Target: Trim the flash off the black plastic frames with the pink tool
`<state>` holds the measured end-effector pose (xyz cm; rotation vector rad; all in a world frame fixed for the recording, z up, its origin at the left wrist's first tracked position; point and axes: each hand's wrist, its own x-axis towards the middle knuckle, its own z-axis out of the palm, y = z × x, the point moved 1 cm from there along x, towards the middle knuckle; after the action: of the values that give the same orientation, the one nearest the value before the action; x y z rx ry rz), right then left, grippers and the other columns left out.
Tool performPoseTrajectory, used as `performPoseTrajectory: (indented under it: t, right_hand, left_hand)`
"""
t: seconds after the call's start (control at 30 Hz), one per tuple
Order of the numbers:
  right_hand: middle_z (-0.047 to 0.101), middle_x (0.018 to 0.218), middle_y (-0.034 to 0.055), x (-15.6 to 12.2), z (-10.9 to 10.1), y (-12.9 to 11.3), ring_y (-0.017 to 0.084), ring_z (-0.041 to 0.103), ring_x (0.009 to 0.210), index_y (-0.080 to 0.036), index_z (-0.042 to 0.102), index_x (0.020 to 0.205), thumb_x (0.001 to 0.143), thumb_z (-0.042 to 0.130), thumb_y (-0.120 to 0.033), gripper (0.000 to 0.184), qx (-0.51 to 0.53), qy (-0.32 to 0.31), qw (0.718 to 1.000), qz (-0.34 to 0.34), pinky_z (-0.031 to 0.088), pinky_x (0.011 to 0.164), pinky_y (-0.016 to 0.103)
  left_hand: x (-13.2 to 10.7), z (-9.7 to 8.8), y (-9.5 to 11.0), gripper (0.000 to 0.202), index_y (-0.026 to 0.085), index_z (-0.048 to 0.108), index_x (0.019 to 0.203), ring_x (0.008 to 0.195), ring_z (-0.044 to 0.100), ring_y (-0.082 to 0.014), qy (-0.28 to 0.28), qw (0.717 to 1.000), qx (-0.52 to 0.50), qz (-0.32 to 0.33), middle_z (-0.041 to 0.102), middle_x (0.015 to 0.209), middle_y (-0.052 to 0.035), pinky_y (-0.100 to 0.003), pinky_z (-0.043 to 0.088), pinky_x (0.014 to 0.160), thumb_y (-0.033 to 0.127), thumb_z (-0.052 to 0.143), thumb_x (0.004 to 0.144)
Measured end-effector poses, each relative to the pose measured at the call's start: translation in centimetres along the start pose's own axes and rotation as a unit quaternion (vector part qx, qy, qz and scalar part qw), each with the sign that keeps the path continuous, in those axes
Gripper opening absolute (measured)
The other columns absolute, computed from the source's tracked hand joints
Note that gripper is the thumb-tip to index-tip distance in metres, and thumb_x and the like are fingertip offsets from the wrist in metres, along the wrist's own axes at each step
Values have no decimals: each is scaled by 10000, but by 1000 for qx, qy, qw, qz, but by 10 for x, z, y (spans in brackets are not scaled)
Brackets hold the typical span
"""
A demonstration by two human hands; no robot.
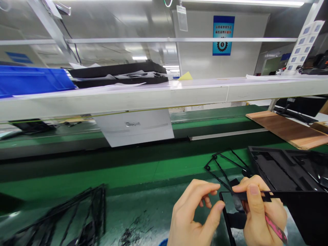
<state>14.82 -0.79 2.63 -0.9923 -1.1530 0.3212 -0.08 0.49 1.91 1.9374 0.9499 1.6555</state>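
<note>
My right hand [261, 215] pinches the top edge of a thin black frame [227, 222] between thumb and index finger. A slim pink-and-black tool [276, 229] is tucked in the same hand, its end sticking out below the palm; its tip is hidden. Left of the frame's corner is my left hand [194, 212], thumb and index finger apart with a gap between them. Its thumb tip comes close to the frame's left side; whether it touches I cannot tell. Just beyond the hands lies another thin black frame [217, 167] on the green bench.
Several black frames [102, 212] are piled at the lower left, with black scraps [129, 234] beside them. Black panel-like parts [271, 169] lie at right, near a wooden board [287, 128]. A white shelf [200, 92] crosses above, carrying a blue bin [36, 82].
</note>
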Motion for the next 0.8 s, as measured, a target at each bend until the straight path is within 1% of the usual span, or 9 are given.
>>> performPoseTrajectory:
  t: [0.1, 0.23, 0.3, 0.33, 0.43, 0.53, 0.6, 0.67, 0.8]
  right_hand:
    - [580, 685, -11, -3, 0, 2, 151, 519, 568, -216, 683, 822, 1182, 510, -505, 493, -6, -7, 1000, 2, 367, 555, 328]
    - [591, 699, -7, -4, 0, 7, 152, 536, 589, -219, 691, 829, 1174, 512, -527, 496, -14, -9, 1000, 4, 353, 541, 323]
    - [588, 698, -10, -2, -2, 8, 141, 510, 556, -220, 695, 832, 1176, 506, -508, 487, -20, -6, 1000, 4, 362, 527, 318]
    - [602, 707, -7, -1, -2, 8, 137, 512, 548, -218, 701, 837, 1179, 499, -494, 483, -25, -1, 1000, 4, 374, 524, 316]
    - [635, 727, 5, 1, -4, 7, 139, 547, 544, -215, 715, 849, 1184, 489, -465, 476, -39, 10, 999, 6, 387, 502, 311]
    - [608, 690, -7, 3, -4, 6, 138, 527, 506, -215, 707, 843, 1185, 480, -472, 484, -43, 10, 999, 2, 393, 483, 310]
    - [604, 684, -8, 4, -3, 5, 139, 522, 499, -215, 705, 837, 1185, 479, -479, 492, -45, 14, 999, 0, 402, 485, 310]
    - [621, 709, 0, 6, -4, 6, 143, 538, 529, -217, 706, 833, 1181, 488, -497, 497, -46, 23, 999, 0, 411, 502, 307]
    - [643, 738, 19, 7, -6, 8, 155, 556, 574, -217, 708, 825, 1170, 497, -534, 514, -43, 27, 999, 10, 401, 515, 310]
  left_hand:
    - [0, 3, -3, 112, 250, 805, 1093, 733, 683, -129, 1, 999, 16, 39, 741, 926, -13, -228, 568, 661, 175, 784, 1013]
    - [-5, 14, 1, 232, 206, 767, 1070, 787, 693, -148, 108, 981, 111, 115, 746, 921, -23, -263, 563, 702, -7, 719, 993]
    - [-8, 20, 5, 279, 193, 755, 1080, 764, 674, -151, 141, 968, 146, 150, 749, 917, -26, -284, 550, 702, -56, 714, 964]
    - [-8, 22, 5, 278, 192, 745, 1069, 756, 664, -151, 146, 967, 144, 151, 740, 905, -24, -287, 540, 696, -62, 697, 966]
    - [-9, 25, 5, 225, 207, 689, 975, 755, 638, -152, 130, 984, 81, 91, 677, 861, -12, -278, 517, 694, -2, 619, 1024]
    - [-9, 24, 3, 218, 220, 642, 897, 740, 606, -161, 95, 995, 20, 21, 623, 826, -9, -280, 491, 690, 163, 593, 1101]
    - [-9, 24, 2, 283, 223, 625, 861, 720, 591, -167, 70, 997, -13, -14, 617, 808, -10, -285, 466, 676, 289, 588, 1134]
    - [-9, 24, 2, 347, 223, 616, 837, 703, 577, -166, 48, 997, -48, -37, 617, 792, -11, -285, 434, 653, 381, 586, 1145]
    - [-8, 18, 3, 419, 219, 598, 814, 705, 556, -173, -6, 994, -95, -59, 604, 781, -26, -300, 400, 646, 478, 580, 1143]
